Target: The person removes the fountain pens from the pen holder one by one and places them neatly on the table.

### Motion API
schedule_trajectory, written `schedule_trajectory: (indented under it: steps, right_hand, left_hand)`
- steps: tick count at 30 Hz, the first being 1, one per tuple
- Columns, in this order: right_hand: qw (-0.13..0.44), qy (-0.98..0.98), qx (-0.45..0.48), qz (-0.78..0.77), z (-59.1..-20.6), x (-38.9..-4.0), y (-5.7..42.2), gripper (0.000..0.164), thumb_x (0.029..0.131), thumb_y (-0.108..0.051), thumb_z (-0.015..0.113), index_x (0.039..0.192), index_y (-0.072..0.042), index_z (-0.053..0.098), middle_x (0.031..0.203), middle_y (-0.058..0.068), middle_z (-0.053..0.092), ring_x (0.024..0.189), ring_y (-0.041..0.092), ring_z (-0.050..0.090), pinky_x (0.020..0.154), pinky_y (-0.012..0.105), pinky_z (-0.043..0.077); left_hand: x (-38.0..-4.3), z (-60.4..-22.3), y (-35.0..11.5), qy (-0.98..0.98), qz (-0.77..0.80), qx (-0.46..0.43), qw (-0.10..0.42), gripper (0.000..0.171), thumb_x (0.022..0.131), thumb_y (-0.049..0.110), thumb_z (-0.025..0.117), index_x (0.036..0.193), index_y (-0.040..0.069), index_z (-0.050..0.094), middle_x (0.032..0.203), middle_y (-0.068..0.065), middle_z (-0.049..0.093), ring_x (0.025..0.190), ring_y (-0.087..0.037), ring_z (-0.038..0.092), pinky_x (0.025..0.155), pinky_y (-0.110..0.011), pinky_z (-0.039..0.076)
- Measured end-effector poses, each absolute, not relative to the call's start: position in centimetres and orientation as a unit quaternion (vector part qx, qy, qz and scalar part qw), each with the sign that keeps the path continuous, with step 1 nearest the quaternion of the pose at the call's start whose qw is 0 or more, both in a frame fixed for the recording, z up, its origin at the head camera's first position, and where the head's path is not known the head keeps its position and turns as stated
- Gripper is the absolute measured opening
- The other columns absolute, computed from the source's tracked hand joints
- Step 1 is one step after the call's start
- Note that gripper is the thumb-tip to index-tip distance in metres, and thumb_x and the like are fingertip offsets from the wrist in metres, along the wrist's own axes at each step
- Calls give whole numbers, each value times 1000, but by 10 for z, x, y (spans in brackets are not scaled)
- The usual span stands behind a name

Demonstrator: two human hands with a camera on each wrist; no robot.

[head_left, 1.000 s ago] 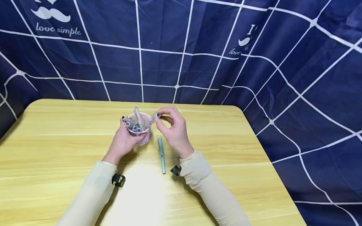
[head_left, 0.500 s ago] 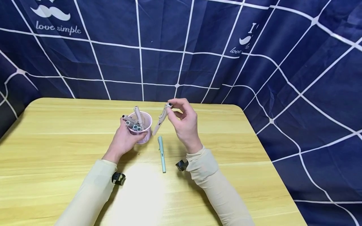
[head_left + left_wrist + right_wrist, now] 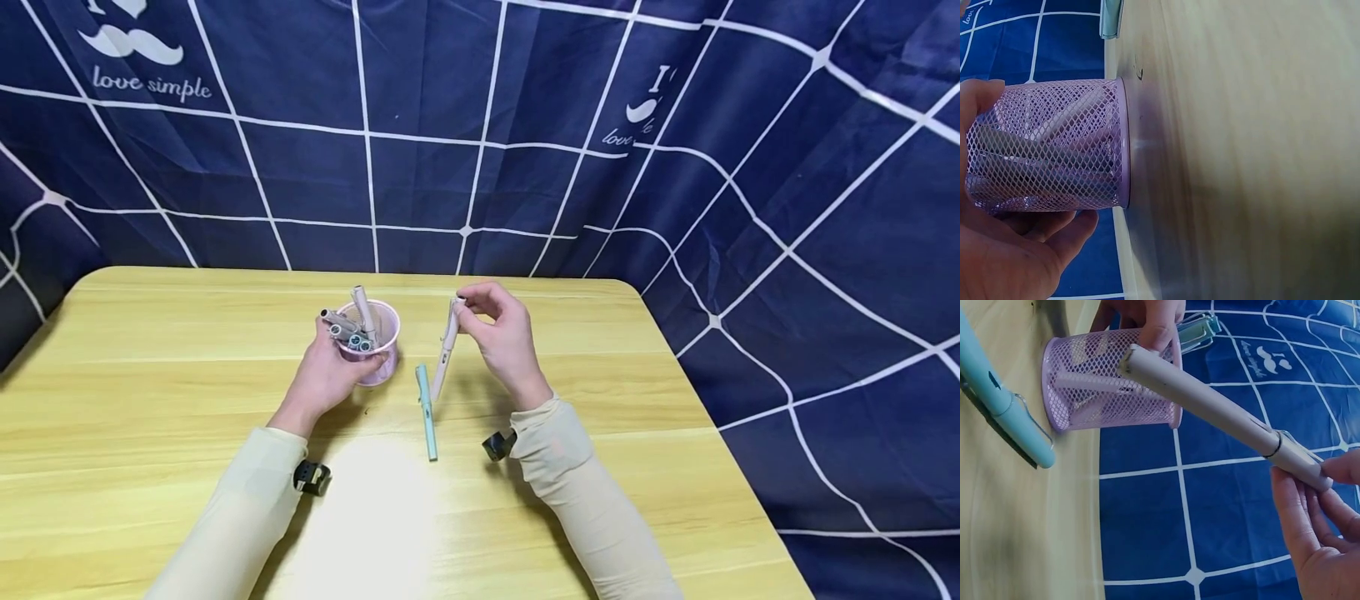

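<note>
My left hand (image 3: pixel 327 377) grips a pink mesh pen holder (image 3: pixel 1054 144) round its side, thumb near the rim. Several pens (image 3: pixel 349 329), grey, whitish and teal-ended, lean inside it. In the right wrist view my right hand (image 3: pixel 1322 531) pinches a pale pinkish-white pen (image 3: pixel 1204 403) by its capped, clip end. That pen slants downward, its other end overlapping the teal pen (image 3: pixel 427 417) in the head view. The teal pen lies on the table between my hands, clip end away from me.
A light wood table (image 3: pixel 187 358) carries everything, with a bright glare patch in front. Behind and to the right hangs a dark blue cloth (image 3: pixel 427 183) with white grid lines. A black wrist camera (image 3: pixel 311 477) sits at my left cuff.
My right hand has lifted the pale pen out of the pen holder, then moved right and brought it down beside the teal pen. My left hand keeps its hold.
</note>
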State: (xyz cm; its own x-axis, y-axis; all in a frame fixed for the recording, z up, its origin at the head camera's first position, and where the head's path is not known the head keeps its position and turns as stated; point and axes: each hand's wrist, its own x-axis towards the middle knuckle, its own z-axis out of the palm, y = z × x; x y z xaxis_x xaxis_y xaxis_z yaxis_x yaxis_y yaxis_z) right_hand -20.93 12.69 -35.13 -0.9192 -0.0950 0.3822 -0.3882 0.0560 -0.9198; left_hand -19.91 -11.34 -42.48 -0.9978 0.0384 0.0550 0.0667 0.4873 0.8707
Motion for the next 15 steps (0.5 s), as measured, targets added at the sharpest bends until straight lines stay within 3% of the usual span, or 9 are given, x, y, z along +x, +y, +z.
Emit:
schedule_trajectory:
  steps: [9,15]
  right_hand:
    - [84,-745,140,647,-361,-213,131,15,89,7,64,103,11,64,86,14,64,77,16,62,71,40,59]
    - [2,-811,89,579,-371,-216,134,12,90,4,65,101,5,66,86,12,64,77,18,61,70,36,59]
  left_hand:
    - [-199,-423,-113,-859,-511,-30,9,95,81,26,81,145,-5,17,140,-31,44,131,-45,40,110,-55,27]
    - [-199,-425,-113,-861,-508,-31,11,95,81,24,80,145,-5,16,140,-30,44,131,-44,40,111,-54,27]
